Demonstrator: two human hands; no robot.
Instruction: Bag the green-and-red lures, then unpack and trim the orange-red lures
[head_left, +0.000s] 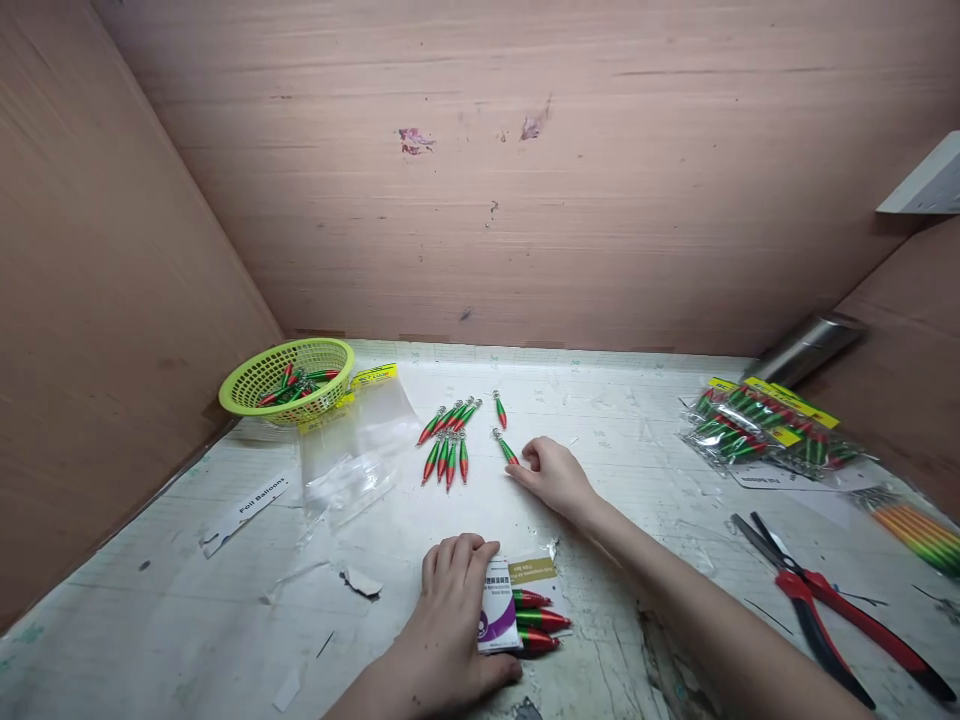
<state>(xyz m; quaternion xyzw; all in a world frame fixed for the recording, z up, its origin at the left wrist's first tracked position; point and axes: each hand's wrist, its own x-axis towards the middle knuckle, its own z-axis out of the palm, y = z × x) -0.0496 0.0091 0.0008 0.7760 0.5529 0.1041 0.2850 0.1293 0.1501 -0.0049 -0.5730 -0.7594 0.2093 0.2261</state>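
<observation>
My right hand (556, 478) has thumb and forefinger closed at the red tip of a green-and-red squid jig (506, 448). Another squid jig (500, 409) lies just behind it. To their left are two groups of jigs, an upper row (451, 418) and a lower row (445, 458). Closer to me, my left hand (452, 610) grips a small white-and-purple box (498, 610), fingers across its left side and thumb along the near edge. Several larger green-and-red lures (541, 621) stick out to the right of the box, partly covered by it.
A yellow-green basket (341, 375) of jigs stands at left, beside clear bags (349, 485) with yellow headers. Packed lure bags (772, 425) pile up at right, near a metal cylinder (814, 345). Red-and-black pliers (810, 580) and orange-green lures (919, 530) lie nearer.
</observation>
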